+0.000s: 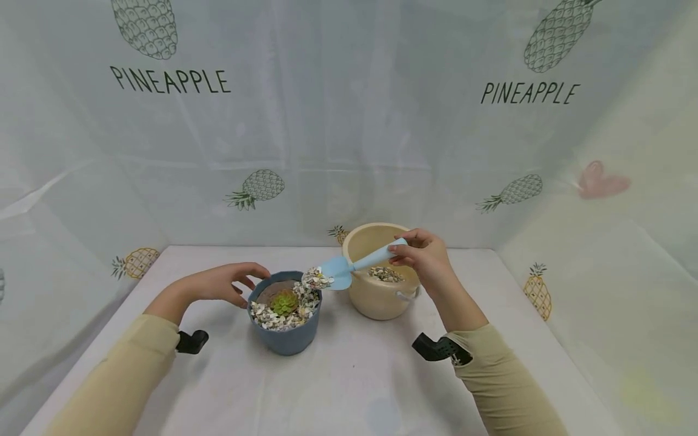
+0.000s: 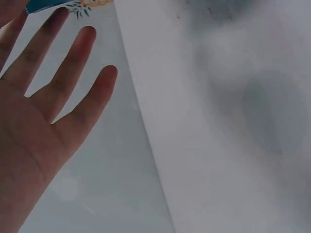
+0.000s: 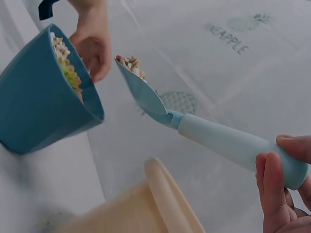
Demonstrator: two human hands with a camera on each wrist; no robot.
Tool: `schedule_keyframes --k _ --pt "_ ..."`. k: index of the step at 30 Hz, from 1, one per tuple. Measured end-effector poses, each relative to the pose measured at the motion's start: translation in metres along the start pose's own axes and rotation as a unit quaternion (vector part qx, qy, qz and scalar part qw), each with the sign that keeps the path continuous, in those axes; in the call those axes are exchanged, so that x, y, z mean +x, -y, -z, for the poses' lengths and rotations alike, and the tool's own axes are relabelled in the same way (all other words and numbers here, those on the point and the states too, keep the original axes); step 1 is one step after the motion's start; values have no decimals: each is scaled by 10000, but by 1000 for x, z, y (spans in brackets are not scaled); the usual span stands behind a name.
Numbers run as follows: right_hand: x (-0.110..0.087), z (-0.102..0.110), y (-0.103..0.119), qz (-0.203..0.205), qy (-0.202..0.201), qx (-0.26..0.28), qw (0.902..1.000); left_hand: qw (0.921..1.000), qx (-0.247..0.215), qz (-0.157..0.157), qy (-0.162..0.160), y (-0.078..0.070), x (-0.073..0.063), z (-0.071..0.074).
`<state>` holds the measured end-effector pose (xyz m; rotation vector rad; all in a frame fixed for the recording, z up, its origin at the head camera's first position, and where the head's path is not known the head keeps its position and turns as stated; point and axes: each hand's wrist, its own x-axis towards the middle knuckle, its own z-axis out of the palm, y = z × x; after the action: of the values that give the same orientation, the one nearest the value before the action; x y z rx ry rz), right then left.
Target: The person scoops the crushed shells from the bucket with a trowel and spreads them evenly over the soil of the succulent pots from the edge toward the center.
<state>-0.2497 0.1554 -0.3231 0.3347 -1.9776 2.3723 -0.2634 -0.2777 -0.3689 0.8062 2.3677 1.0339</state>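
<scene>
My right hand (image 1: 425, 257) pinches the handle end of a light-blue garden trowel (image 3: 228, 145), gripped between thumb and fingers. The trowel's blade tilts toward the left and carries pale gravel (image 3: 132, 66) at its tip, over the right rim of a blue flowerpot (image 1: 287, 340). Inside the pot, a green succulent (image 1: 284, 302) stands with whitish gravel around much of it; a brownish patch shows behind the plant. At the pot's left rim is my left hand (image 1: 220, 283), its fingertips against the edge. The left wrist view shows that hand's fingers (image 2: 80, 116) spread and fairly straight.
A cream bucket (image 1: 378, 303) with a handle stands right of the pot, below the trowel handle, with more gravel (image 1: 386, 274) inside. White cloth covers the table (image 1: 338, 387). Pineapple-printed curtains (image 1: 349, 121) rise behind and at both sides.
</scene>
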Motion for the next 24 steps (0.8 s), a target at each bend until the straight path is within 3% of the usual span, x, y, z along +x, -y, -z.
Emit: schedule_keyframes --k 14,24 --pt "2 -35 -17 -114 180 41 9998 9973 -308 -50 665 8 9 1" --pt "1 -49 -19 -137 279 13 9995 9977 -560 -273 269 16 10 -12"
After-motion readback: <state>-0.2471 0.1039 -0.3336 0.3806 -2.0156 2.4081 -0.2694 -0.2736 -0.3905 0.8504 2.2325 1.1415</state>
